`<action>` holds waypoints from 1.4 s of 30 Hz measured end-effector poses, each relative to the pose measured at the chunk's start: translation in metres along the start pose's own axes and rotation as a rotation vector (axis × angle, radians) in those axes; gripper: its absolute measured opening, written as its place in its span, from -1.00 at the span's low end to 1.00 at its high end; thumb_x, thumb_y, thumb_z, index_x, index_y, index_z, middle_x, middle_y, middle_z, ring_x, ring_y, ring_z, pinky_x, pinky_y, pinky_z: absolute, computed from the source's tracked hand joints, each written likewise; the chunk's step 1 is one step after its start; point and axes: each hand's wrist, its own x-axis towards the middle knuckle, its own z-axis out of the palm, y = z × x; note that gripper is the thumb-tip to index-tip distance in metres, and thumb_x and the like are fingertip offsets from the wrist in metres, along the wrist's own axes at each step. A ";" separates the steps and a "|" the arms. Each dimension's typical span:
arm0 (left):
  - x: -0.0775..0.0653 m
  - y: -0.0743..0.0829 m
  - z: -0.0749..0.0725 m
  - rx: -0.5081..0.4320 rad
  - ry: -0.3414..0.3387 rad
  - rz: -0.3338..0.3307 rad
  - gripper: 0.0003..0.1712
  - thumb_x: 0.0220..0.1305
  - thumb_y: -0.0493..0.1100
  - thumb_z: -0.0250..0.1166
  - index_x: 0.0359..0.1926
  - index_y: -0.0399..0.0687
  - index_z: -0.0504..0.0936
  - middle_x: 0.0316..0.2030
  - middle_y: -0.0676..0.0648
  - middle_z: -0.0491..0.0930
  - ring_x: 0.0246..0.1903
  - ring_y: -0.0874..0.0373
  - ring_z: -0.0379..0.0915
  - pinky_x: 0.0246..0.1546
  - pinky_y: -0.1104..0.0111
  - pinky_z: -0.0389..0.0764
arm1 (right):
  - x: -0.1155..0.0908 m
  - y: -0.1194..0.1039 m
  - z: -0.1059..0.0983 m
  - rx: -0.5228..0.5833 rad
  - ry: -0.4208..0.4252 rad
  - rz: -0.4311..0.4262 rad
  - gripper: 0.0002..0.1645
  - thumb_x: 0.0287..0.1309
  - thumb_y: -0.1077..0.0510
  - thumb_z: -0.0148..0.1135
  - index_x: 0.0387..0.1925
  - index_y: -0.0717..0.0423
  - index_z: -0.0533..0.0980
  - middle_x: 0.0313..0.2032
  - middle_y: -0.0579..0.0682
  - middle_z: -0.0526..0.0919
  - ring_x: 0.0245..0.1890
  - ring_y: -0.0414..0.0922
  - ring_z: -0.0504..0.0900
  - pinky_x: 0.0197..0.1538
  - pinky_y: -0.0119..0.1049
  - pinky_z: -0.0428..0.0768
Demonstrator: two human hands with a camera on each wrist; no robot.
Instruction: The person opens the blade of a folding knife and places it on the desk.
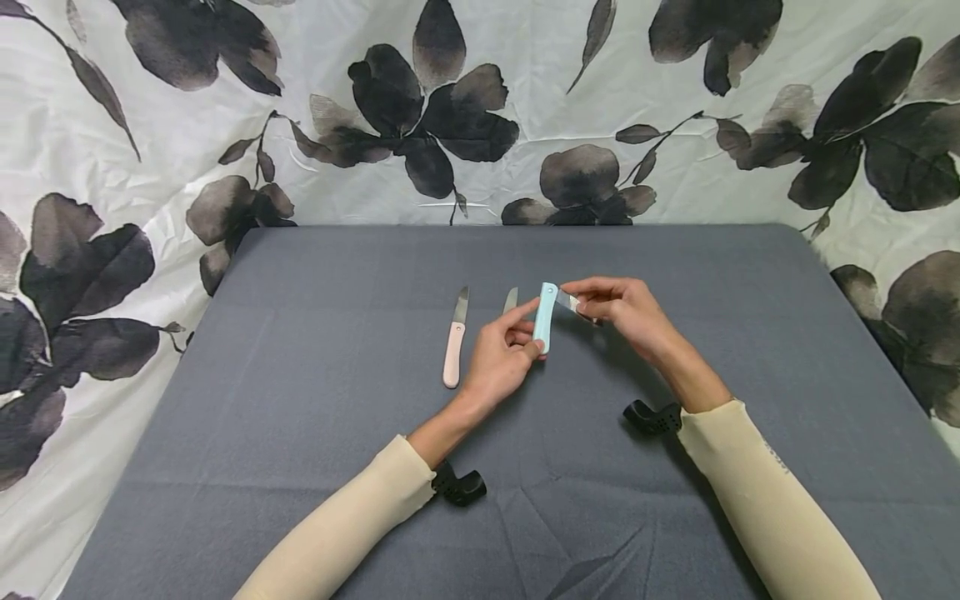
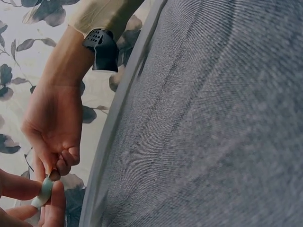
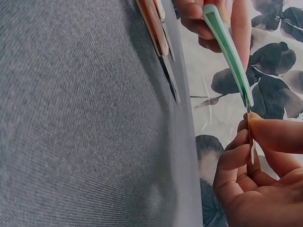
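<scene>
A folding knife with a light blue-green handle (image 1: 545, 321) is held up between both hands, its blade (image 1: 567, 301) angled out from the handle's top end. My left hand (image 1: 500, 354) grips the handle between thumb and fingers. With thumb and fingertips, my right hand (image 1: 626, 312) pinches the blade. The right wrist view shows the handle's slot side (image 3: 227, 49) and the thin blade edge (image 3: 252, 149) between the right fingers. To the left lies a pink-handled knife (image 1: 453, 354) with its blade out. Another knife's blade (image 1: 512, 298) shows behind my left hand, its handle mostly hidden.
A grey cloth covers the table (image 1: 300, 417), with creases near the front. Behind the table hangs a white curtain (image 1: 330, 50) with dark flowers. Black wrist mounts (image 1: 651, 418) stick out below the cream sleeves (image 1: 765, 492).
</scene>
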 end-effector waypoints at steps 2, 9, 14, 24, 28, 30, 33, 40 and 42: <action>0.000 -0.001 0.000 0.010 -0.001 0.002 -0.30 0.28 -0.52 0.25 0.43 -0.11 0.51 -0.06 -0.34 0.64 -0.31 0.18 0.66 -0.10 0.10 0.79 | 0.001 0.001 -0.001 -0.002 0.004 0.000 -0.58 0.39 0.22 0.24 0.24 0.11 0.63 -0.11 -0.14 0.68 -0.25 -0.17 0.51 -0.17 -0.19 0.52; -0.001 -0.003 0.000 0.043 -0.018 -0.003 -0.31 0.27 -0.51 0.26 0.41 -0.10 0.54 -0.08 -0.34 0.64 -0.33 0.16 0.65 -0.13 0.11 0.79 | 0.003 0.003 -0.006 -0.013 -0.011 0.025 -0.58 0.38 0.23 0.23 0.22 0.13 0.64 -0.11 -0.18 0.70 -0.24 -0.19 0.52 -0.13 -0.19 0.52; -0.001 -0.003 0.001 0.050 -0.032 -0.016 -0.31 0.27 -0.51 0.25 0.41 -0.10 0.53 -0.07 -0.34 0.62 -0.32 0.16 0.62 -0.14 0.16 0.79 | 0.004 0.003 -0.010 -0.020 -0.030 0.031 -0.58 0.39 0.23 0.21 0.23 0.15 0.64 -0.07 -0.16 0.69 -0.21 -0.21 0.50 -0.11 -0.23 0.51; -0.004 -0.005 -0.001 0.053 -0.055 -0.025 -0.31 0.24 -0.52 0.27 0.40 -0.12 0.55 -0.11 -0.31 0.61 -0.37 0.24 0.58 -0.17 0.19 0.79 | 0.003 0.004 -0.010 -0.060 -0.032 0.056 -0.60 0.41 0.22 0.17 0.21 0.10 0.66 0.10 0.00 0.69 -0.17 -0.15 0.49 -0.07 -0.18 0.50; -0.005 -0.008 -0.001 0.047 -0.070 -0.024 -0.31 0.25 -0.52 0.26 0.40 -0.12 0.54 -0.11 -0.33 0.61 -0.37 0.24 0.59 -0.16 0.22 0.79 | 0.002 0.004 -0.011 -0.067 -0.045 0.060 -0.59 0.42 0.24 0.14 0.22 0.12 0.65 0.15 0.07 0.66 -0.15 -0.17 0.50 -0.05 -0.20 0.50; -0.005 -0.008 -0.001 0.045 -0.079 -0.023 -0.31 0.26 -0.52 0.26 0.41 -0.12 0.54 -0.10 -0.34 0.61 -0.36 0.23 0.60 -0.16 0.22 0.79 | 0.003 0.004 -0.011 -0.075 -0.056 0.056 -0.59 0.43 0.25 0.12 0.22 0.14 0.65 0.17 0.11 0.64 -0.14 -0.17 0.49 -0.05 -0.21 0.50; -0.006 -0.008 -0.001 0.042 -0.089 -0.022 -0.30 0.26 -0.52 0.25 0.41 -0.11 0.53 -0.10 -0.34 0.61 -0.36 0.21 0.61 -0.15 0.22 0.79 | 0.003 0.003 -0.013 -0.089 -0.069 0.052 -0.59 0.44 0.26 0.09 0.21 0.15 0.65 0.17 0.15 0.64 -0.16 -0.16 0.49 -0.07 -0.19 0.50; -0.008 -0.009 -0.002 0.026 -0.093 -0.036 -0.30 0.27 -0.52 0.25 0.41 -0.10 0.53 -0.10 -0.32 0.59 -0.36 0.25 0.57 -0.14 0.22 0.79 | 0.004 0.003 -0.014 -0.088 -0.072 0.038 -0.63 0.45 0.23 0.14 0.17 0.15 0.67 0.00 0.00 0.70 -0.23 -0.13 0.46 -0.15 -0.18 0.49; -0.007 -0.010 -0.001 0.010 -0.085 -0.039 -0.30 0.27 -0.53 0.25 0.42 -0.09 0.53 -0.10 -0.32 0.60 -0.36 0.27 0.58 -0.14 0.23 0.79 | 0.004 0.004 -0.013 -0.083 -0.058 0.029 -0.63 0.45 0.21 0.16 0.18 0.14 0.67 -0.11 -0.06 0.68 -0.25 -0.12 0.46 -0.16 -0.17 0.49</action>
